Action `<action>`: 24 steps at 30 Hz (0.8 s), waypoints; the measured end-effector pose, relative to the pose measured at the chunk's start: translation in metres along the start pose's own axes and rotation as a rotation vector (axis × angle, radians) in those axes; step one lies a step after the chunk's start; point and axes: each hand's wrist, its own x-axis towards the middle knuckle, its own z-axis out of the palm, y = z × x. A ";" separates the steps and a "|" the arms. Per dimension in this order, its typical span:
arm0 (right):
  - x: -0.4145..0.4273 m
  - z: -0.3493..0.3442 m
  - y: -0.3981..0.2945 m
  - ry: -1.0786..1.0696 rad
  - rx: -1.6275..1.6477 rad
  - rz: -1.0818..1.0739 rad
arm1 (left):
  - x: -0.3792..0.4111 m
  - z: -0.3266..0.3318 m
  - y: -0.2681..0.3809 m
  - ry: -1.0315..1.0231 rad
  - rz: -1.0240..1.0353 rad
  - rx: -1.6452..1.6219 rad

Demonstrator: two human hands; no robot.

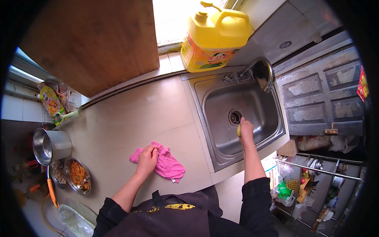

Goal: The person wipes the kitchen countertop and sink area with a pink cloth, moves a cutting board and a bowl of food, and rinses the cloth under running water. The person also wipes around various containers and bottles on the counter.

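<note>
On the tiled counter, my left hand [148,157] rests on a crumpled pink cloth [170,166], its fingers curled at the cloth's upper part; whether they grip it does not show. My right hand [246,130] reaches over the stainless steel sink [257,103] and is closed around a small yellow thing [239,130], perhaps a sponge, mostly hidden by the hand. It is just below and right of the drain [235,117]. The curved metal faucet [268,74] stands at the sink's upper right corner.
A big yellow detergent jug [214,41] stands behind the sink. At the left are a steel pot [53,146], a bowl of orange-red food [78,174] with a spoon, and another bowl of food [57,173]. A brown wooden board [91,38] rises behind the counter; a metal rack [319,170] stands lower right.
</note>
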 end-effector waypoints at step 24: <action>-0.021 0.080 -0.136 -0.872 1.338 0.379 | 0.000 -0.006 -0.011 0.083 -0.120 -0.059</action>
